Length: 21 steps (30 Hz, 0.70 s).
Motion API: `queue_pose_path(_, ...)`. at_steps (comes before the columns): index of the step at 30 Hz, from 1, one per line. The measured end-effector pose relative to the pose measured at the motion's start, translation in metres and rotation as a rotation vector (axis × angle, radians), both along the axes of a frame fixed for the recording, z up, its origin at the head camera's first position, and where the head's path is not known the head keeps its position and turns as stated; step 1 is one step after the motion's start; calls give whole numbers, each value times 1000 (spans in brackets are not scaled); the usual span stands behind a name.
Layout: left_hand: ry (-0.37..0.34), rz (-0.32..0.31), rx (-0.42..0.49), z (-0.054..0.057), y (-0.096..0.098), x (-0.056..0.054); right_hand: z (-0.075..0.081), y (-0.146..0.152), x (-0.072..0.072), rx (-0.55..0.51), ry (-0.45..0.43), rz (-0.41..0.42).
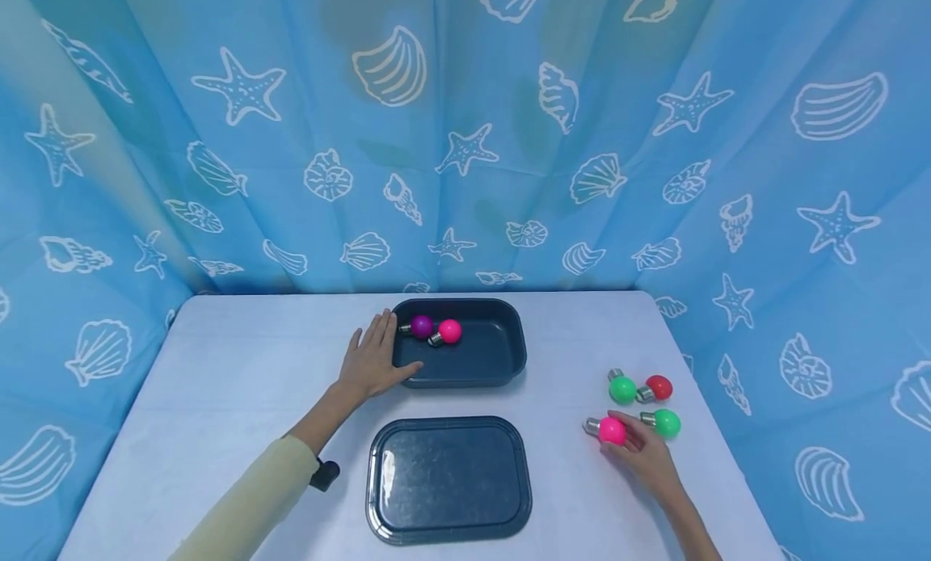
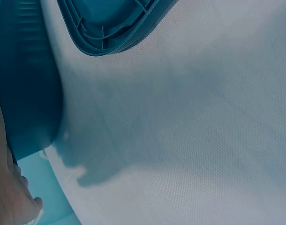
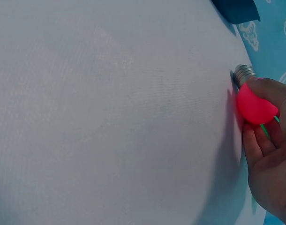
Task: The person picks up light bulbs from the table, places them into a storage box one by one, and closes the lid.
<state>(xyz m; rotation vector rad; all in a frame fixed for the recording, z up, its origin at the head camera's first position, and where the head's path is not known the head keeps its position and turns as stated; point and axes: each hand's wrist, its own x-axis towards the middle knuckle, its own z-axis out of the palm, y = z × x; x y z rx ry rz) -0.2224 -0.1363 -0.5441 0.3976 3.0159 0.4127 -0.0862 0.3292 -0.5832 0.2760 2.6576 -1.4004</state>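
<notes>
My left hand point(image 1: 369, 367) rests on the left side of a dark blue-grey container point(image 1: 483, 367), fingers straight along the wall and thumb at the front edge. A purple light bulb point(image 1: 422, 327) and a pink light bulb point(image 1: 450, 331) lie inside it, at the back left. At the right of the table, my right hand point(image 1: 643, 457) pinches another pink bulb point(image 3: 255, 105) by its round part between thumb and fingers, its metal screw base pointing away from the palm. Close by lie a green bulb point(image 1: 622, 390), a red bulb point(image 1: 659, 386) and a second green bulb point(image 1: 667, 423).
In front of the container a matching rectangular lid point(image 1: 451, 480) lies on the white-covered table point(image 1: 240, 367). A blue curtain point(image 1: 465, 197) with shell and starfish prints hangs behind and at both sides. A small black device point(image 1: 324, 474) is on the left wrist.
</notes>
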Motion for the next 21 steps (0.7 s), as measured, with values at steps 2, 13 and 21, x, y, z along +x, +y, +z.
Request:
queue_pose_path(2,-5,1,2,2,-1,0,-2,-1,-2,-6,-9,-9)
queue_pose_path(13,-1,-4,5,3,-2,1,-2,-6,-2,17,0,-20)
queue_pose_path(21,7,-10,3,1,-2,-1,12,-20,-5,31,83,51)
